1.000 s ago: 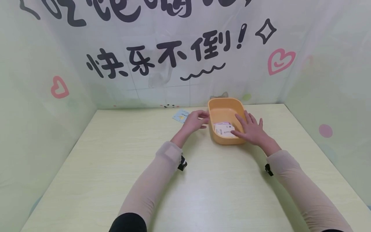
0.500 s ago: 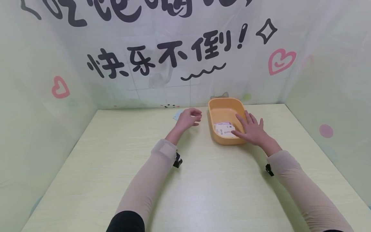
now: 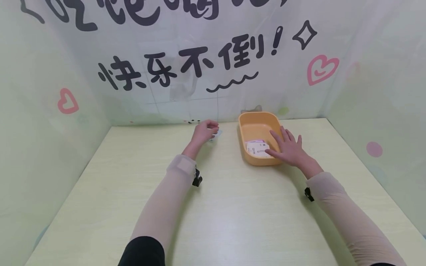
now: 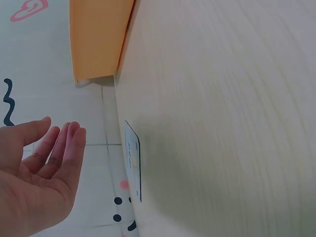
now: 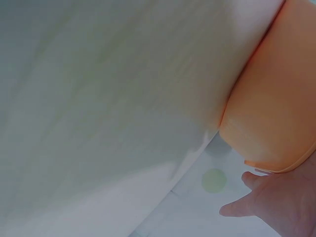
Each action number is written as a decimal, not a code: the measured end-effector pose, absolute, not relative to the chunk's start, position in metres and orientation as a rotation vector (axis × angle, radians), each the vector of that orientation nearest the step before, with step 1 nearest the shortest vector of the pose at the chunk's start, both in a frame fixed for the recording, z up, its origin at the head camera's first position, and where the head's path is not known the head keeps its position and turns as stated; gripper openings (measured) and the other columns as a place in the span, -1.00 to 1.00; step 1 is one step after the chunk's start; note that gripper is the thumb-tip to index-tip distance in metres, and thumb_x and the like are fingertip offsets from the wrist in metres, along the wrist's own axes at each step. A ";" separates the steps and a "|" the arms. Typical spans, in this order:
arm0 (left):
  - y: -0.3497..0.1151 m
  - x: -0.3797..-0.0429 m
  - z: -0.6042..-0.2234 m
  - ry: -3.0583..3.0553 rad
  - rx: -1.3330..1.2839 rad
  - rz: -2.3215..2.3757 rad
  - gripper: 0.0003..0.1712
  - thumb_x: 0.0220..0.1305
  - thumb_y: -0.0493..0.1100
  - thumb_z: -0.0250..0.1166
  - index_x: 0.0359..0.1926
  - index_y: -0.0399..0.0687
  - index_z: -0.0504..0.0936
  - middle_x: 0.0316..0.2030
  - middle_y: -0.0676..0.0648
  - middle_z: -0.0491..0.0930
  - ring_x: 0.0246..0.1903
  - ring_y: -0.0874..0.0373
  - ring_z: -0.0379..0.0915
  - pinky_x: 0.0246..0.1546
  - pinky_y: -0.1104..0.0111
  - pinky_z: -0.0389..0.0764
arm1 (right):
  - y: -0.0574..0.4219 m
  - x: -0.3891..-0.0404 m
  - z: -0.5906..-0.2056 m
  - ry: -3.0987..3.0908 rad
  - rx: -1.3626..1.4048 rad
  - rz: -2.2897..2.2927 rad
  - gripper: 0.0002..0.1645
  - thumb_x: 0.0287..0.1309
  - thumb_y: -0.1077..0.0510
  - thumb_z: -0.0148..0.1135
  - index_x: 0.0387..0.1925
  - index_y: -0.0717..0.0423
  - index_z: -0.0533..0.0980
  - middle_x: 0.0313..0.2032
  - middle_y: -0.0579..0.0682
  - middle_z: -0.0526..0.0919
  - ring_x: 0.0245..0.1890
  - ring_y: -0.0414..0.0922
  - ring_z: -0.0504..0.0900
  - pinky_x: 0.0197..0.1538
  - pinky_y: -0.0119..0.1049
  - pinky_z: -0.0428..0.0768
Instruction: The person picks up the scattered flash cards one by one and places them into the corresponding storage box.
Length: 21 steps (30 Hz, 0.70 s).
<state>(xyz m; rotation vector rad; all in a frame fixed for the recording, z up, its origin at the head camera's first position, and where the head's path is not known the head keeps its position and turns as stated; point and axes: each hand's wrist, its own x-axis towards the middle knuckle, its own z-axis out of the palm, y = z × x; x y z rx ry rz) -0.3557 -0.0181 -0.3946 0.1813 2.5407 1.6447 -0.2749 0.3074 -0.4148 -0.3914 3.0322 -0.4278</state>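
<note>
My left hand [image 3: 202, 133] hovers just above a light blue picture card [image 3: 217, 133] near the table's back edge, covering most of it in the head view. Its fingers are loosely bent and hold nothing. The left wrist view shows the whole card [image 4: 133, 160] lying flat on the table, apart from the hand [image 4: 44, 173]. Further right stands an orange plastic bin [image 3: 259, 161], with white cards [image 3: 257, 148], the top one printed "arm", at its near end. My right hand [image 3: 289, 148] rests on the bin's right rim, fingers spread and thumb reaching inside over the cards.
The pale wooden table [image 3: 233, 214] is walled in by a printed cloth backdrop [image 3: 166, 99] at the back and both sides. The bin's far end stands close to the back cloth.
My left hand has moved left from beside the bin, first uncovering the card's left part, then passing over it so only its right edge shows. The right hand and bin have stayed put.
</note>
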 end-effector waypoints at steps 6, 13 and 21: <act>-0.029 -0.360 -0.397 2.626 0.147 1.586 -0.66 0.42 -0.26 0.19 0.15 -0.31 0.55 0.10 -0.27 0.61 0.07 -0.10 0.61 0.07 0.22 0.70 | 0.308 -0.274 -0.415 3.036 -0.391 -0.420 0.04 0.32 -0.35 -0.01 0.58 0.03 -0.12 0.56 0.36 -0.34 0.52 0.42 -0.24 0.36 0.62 -0.37; -0.038 -0.369 -0.404 2.716 0.124 1.490 -0.66 0.42 -0.21 0.20 0.14 -0.25 0.57 0.10 -0.23 0.62 0.14 -0.09 0.53 0.19 0.13 0.58 | 0.307 -0.275 -0.413 3.035 -0.393 -0.420 0.04 0.32 -0.36 -0.01 0.58 0.03 -0.12 0.56 0.36 -0.34 0.52 0.41 -0.23 0.37 0.62 -0.36; -0.044 -0.372 -0.412 2.740 0.112 1.402 -0.67 0.38 -0.25 0.21 0.13 -0.26 0.57 0.21 -0.23 0.55 0.19 -0.11 0.47 0.26 0.12 0.53 | 0.308 -0.275 -0.414 3.034 -0.389 -0.424 0.04 0.31 -0.36 -0.01 0.58 0.03 -0.12 0.56 0.35 -0.35 0.53 0.41 -0.25 0.36 0.62 -0.37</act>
